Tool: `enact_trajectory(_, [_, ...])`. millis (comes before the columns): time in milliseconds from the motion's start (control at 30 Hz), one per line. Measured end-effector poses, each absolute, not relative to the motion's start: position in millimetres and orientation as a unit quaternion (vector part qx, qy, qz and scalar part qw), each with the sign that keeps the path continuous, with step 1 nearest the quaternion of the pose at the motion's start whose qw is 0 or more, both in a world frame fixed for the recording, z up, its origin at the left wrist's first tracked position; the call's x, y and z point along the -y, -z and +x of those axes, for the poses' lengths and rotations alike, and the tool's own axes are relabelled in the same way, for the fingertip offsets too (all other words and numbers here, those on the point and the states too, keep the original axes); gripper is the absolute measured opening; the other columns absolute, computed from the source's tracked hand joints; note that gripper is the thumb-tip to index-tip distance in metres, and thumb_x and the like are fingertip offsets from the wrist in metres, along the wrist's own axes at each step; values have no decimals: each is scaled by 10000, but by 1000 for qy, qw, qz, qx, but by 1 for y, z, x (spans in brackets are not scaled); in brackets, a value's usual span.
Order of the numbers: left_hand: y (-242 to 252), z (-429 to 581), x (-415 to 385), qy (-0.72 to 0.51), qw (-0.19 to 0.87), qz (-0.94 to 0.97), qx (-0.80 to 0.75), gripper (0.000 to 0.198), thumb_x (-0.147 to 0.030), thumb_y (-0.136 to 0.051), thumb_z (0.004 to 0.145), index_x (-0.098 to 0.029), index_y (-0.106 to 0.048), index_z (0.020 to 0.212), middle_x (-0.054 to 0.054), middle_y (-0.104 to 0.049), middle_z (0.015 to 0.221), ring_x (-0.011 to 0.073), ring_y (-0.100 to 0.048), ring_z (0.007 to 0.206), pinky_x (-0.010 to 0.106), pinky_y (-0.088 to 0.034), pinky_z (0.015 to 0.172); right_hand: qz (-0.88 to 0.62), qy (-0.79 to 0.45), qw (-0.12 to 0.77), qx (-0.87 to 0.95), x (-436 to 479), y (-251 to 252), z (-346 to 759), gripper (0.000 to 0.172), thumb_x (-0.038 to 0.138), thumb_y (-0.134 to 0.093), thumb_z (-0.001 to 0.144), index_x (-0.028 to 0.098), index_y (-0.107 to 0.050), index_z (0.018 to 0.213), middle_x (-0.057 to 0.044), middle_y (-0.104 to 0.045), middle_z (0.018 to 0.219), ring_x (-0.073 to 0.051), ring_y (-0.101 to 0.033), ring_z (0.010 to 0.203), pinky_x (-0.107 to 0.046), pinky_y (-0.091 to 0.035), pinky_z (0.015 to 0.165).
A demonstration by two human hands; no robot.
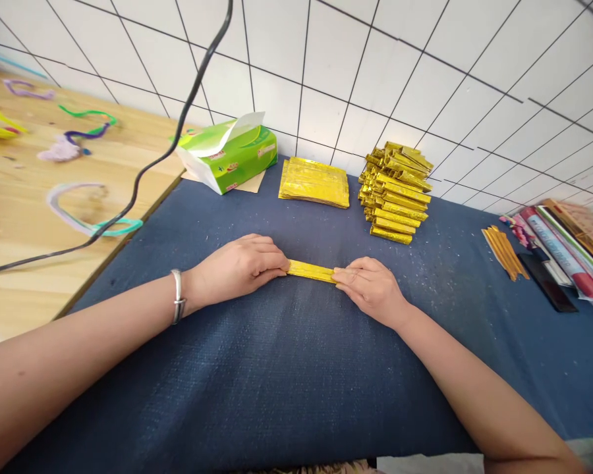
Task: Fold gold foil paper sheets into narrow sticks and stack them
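A narrow folded strip of gold foil paper (310,270) lies level between my hands, just over the dark blue cloth (277,368). Its left end is pinched by my left hand (247,264), whose wrist carries a silver bangle. My right hand (368,289) grips the other end, fingers pressed together on it. The fingertips hide both ends of the strip. Beyond the hands sits a flat stack of gold foil sheets (314,183). To its right rises a pile of folded gold foil strips (395,194).
A green tissue pack (242,158) stands by the tiled wall (336,72). A black cable (165,153) crosses the left side. Coloured pipe cleaners (86,118) lie on a wooden table (14,217). At right are brown strips (505,252), a black flat object (547,283) and books (568,247).
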State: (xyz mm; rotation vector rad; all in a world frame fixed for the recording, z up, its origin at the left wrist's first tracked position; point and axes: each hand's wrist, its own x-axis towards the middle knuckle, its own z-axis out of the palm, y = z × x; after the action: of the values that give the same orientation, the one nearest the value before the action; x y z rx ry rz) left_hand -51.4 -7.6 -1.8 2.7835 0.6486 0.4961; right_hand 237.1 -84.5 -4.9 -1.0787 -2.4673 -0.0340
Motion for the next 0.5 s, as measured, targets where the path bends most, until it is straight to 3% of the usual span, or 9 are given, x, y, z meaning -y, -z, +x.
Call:
enact_trajectory(133, [1, -52, 8, -158, 117, 955, -221, 227, -315, -434, 918, -222, -634, 972, 20, -645, 871, 154, -548, 834, 303, -409, 814, -382, 30, 216, 898, 86, 3, 237, 236, 190, -561, 851, 218, -622, 1077, -33, -693, 1002, -178, -566, 889, -344, -461, 761])
enact_trajectory(300, [3, -53, 7, -162, 127, 954, -220, 229, -309, -433, 919, -213, -628, 987, 26, -639, 897, 152, -547, 842, 298, -415, 816, -396, 53, 201, 894, 87, 4, 239, 187, 219, -557, 856, 191, -645, 1018, -47, -669, 805, -181, -550, 838, -332, -445, 733])
enact_trajectory(500, [-2, -50, 9, -142, 97, 964, -204, 274, -239, -428, 912, -264, -591, 1131, 34, -615, 989, 157, -552, 898, 308, -407, 843, -403, 35, 192, 894, 88, 1, 238, 214, 228, -537, 858, 183, -638, 1041, -56, -654, 831, -186, -548, 863, -348, -450, 758])
